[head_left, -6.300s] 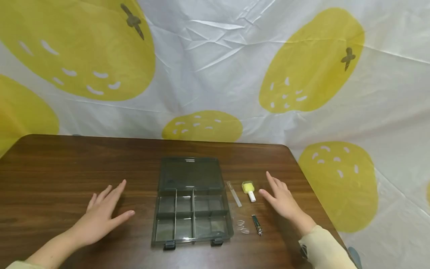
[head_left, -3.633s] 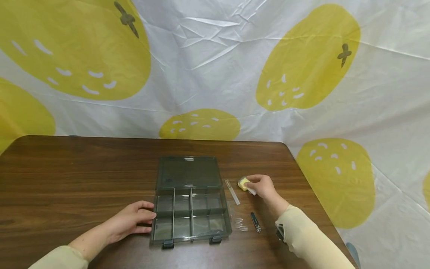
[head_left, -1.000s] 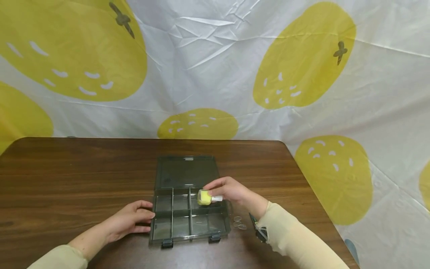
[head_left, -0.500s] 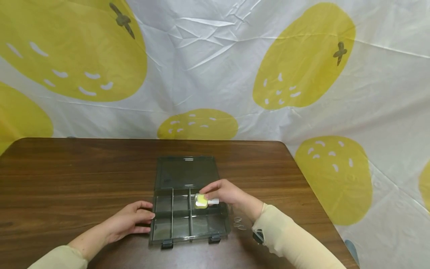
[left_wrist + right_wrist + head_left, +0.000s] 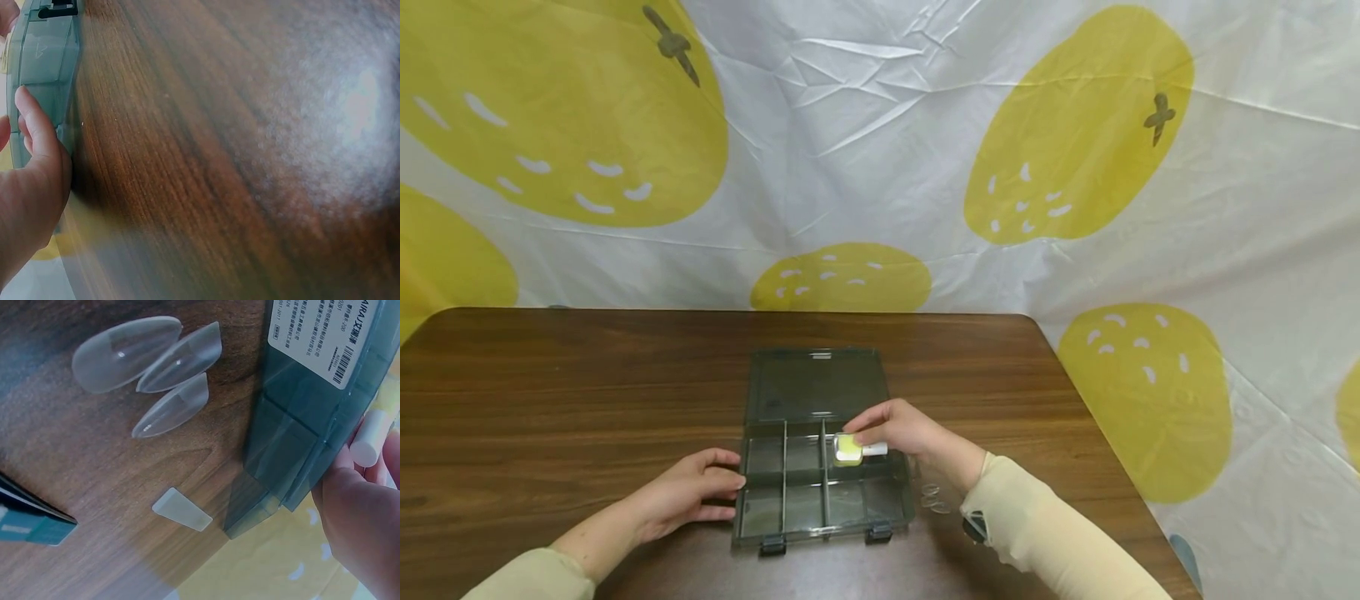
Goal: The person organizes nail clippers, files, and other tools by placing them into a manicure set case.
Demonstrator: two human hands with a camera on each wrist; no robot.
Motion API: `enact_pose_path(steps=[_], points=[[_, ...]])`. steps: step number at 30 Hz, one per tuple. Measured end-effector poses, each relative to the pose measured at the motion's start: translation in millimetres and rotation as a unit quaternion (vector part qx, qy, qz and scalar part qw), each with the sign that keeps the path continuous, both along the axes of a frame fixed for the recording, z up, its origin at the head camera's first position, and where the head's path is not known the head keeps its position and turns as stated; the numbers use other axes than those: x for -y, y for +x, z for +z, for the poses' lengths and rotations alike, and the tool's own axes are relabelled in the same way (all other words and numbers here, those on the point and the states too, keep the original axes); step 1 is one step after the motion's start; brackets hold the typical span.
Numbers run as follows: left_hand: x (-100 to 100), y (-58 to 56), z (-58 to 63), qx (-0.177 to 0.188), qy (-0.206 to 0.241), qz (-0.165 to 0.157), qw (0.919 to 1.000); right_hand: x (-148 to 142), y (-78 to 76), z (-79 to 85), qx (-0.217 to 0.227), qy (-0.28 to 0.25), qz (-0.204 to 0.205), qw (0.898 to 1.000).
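Note:
A smoky clear organizer box (image 5: 820,529) lies with its lid folded back on the table. My right hand (image 5: 910,433) pinches a bottle of yellow nail polish (image 5: 848,451) with a white cap, at the box's back right compartment. In the right wrist view that white cap (image 5: 369,440) pokes out between the fingers, beside the box wall (image 5: 287,434). My left hand (image 5: 681,492) rests its fingertips on the box's left side; in the left wrist view, a finger (image 5: 39,125) lies along the green-tinted wall (image 5: 47,56).
Right of the box lie several clear false nail tips (image 5: 178,359). A dark nail clipper (image 5: 34,515) and the end of a pale translucent strip (image 5: 182,509) show nearby. The wooden table (image 5: 587,392) meets a lemon-print curtain (image 5: 865,150) at the back.
My right hand has picked up the nail polish from the table's right and carried it left to the box, lowering slightly before stopping. My left hand has come to the box's left side.

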State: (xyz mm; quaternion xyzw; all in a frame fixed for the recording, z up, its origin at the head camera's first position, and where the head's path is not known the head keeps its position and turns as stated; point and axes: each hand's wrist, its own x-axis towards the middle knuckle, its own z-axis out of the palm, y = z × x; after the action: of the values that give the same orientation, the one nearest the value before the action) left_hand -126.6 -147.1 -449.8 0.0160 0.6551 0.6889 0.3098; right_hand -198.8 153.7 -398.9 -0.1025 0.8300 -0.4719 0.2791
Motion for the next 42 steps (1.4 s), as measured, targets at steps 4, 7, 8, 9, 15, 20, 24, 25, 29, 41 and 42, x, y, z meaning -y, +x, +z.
enact_pose_path(steps=[4,7,8,9,15,20,24,25,29,41,42], points=[[0,0.0,-0.2,0.000,0.001,0.001,1.0000,1,0.1,-0.3,-0.001,0.002,0.000,1.000],[0,0.1,-0.2,0.000,0.001,0.000,1.0000,1,0.5,-0.9,-0.005,-0.004,0.000,1.000],[0,0.1,-0.2,0.000,0.001,0.000,1.0000,1,0.5,-1.2,-0.009,-0.005,0.002,1.000],[0,0.1,-0.3,0.000,0.002,0.000,1.0000,1,0.8,-1.5,-0.014,-0.004,0.004,1.000],[0,-0.3,-1.2,-0.001,0.006,-0.004,1.0000,3,3.3,-2.3,-0.091,0.042,0.040,0.994],[-1,-0.8,-1.4,-0.002,0.008,-0.006,0.9999,3,5.9,3.9,-0.181,0.088,0.054,0.978],[-1,-1.0,0.5,-0.002,0.008,-0.004,1.0000,-3,3.0,14.2,-0.170,0.070,0.030,0.982],[-1,-0.9,1.1,-0.002,0.008,-0.004,1.0000,-5,1.6,15.6,-0.163,0.060,0.025,0.984],[-1,-0.2,1.7,-0.003,0.008,-0.003,1.0000,-16,-3.4,17.6,-0.124,0.024,-0.007,0.992],[-1,-0.2,0.6,-0.005,0.006,0.001,1.0000,-57,-6.2,15.3,-0.063,-0.012,-0.087,0.994],[-1,-0.2,0.5,-0.005,0.006,0.001,1.0000,-61,-5.8,14.6,-0.059,-0.014,-0.088,0.994]])
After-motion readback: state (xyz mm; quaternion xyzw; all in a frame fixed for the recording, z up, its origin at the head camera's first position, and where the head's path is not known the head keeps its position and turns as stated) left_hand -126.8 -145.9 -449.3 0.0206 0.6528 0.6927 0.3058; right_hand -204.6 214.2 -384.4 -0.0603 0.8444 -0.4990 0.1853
